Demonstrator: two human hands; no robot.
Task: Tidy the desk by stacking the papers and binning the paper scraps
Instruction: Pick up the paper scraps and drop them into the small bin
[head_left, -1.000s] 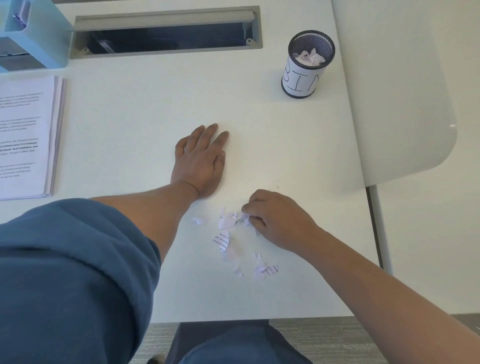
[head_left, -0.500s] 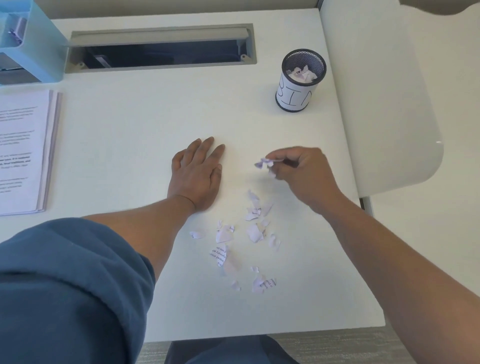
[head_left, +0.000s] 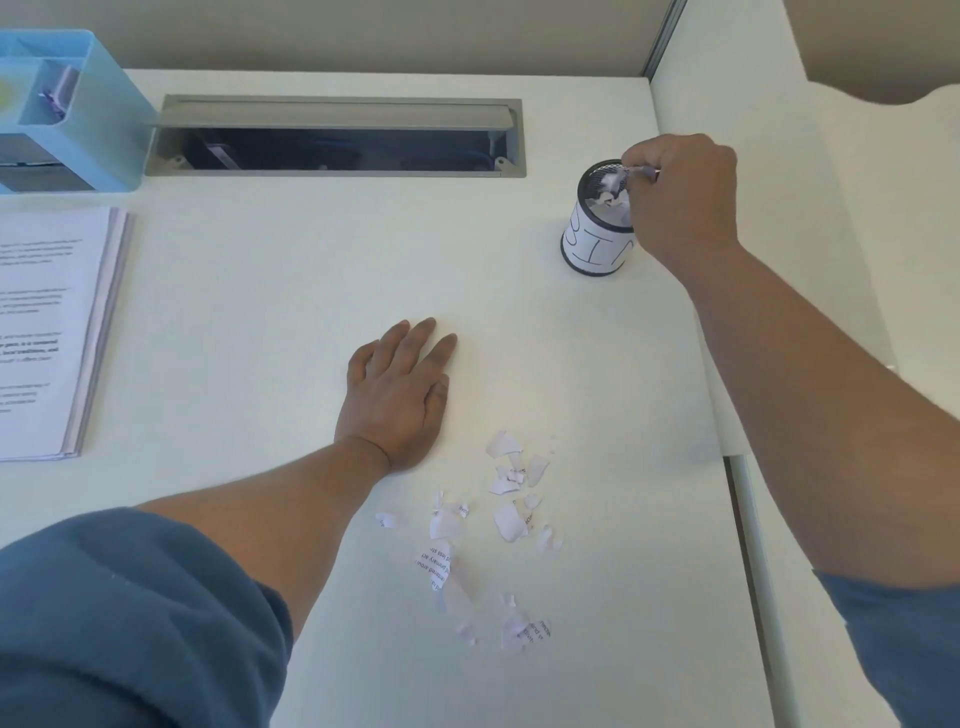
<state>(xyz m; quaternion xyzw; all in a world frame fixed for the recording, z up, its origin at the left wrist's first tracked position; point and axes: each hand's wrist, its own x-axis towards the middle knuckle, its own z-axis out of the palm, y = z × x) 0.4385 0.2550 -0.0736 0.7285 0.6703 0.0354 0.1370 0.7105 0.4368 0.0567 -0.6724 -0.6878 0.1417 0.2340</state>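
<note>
A small black mesh bin (head_left: 592, 249) with a white label stands at the desk's back right, with scraps inside. My right hand (head_left: 683, 202) hovers over its rim, pinching a small paper scrap (head_left: 618, 179) above the opening. My left hand (head_left: 397, 400) lies flat and open on the desk in the middle. Several torn paper scraps (head_left: 504, 519) are scattered just right of and below that hand. A stack of printed papers (head_left: 52, 332) lies at the left edge.
A light blue desk organiser (head_left: 67, 109) stands at the back left. A grey cable slot (head_left: 337, 135) with its lid raised runs along the back. A white divider panel (head_left: 779, 260) borders the desk on the right.
My right hand lifted a scrap from the pile and carried it up and right to the bin's opening. The left hand stayed flat in place. The camera view tilted upward.
</note>
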